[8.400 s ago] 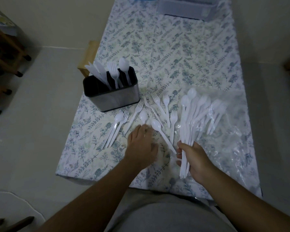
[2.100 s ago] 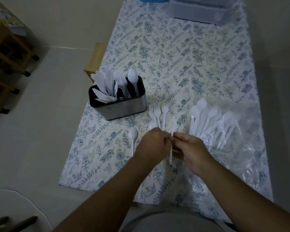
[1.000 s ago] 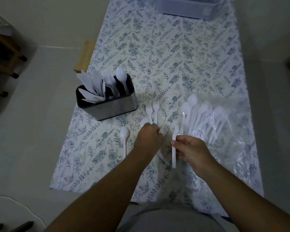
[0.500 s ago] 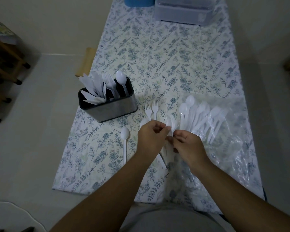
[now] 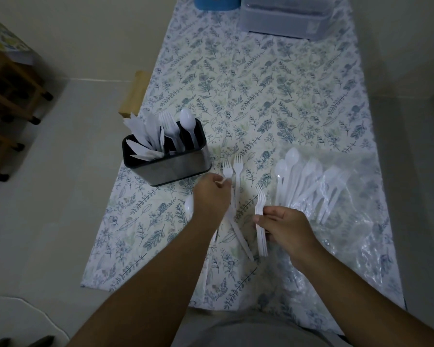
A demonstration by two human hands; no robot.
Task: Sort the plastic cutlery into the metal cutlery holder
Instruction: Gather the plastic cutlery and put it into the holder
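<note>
The metal cutlery holder (image 5: 181,166) stands at the table's left edge with white knives, forks and a spoon upright in it. My right hand (image 5: 283,225) grips a small stack of white forks (image 5: 260,209), tines pointing away. My left hand (image 5: 211,196) pinches the neck of one of two forks (image 5: 232,169) lying just right of the holder. A white spoon (image 5: 189,206) peeks out left of my left wrist. A knife (image 5: 241,237) lies between my hands. Several spoons (image 5: 303,179) lie fanned on a clear plastic bag.
The clear plastic bag (image 5: 356,221) covers the table's near right part. A grey plastic box (image 5: 283,18) and a blue container (image 5: 216,2) stand at the far end. A wooden stool (image 5: 134,92) sits beside the left table edge, wooden furniture (image 5: 8,96) farther left.
My hands have parted. The right hand now holds the gathered forks alone, and the left hand has reached forward to the two forks beside the holder.
</note>
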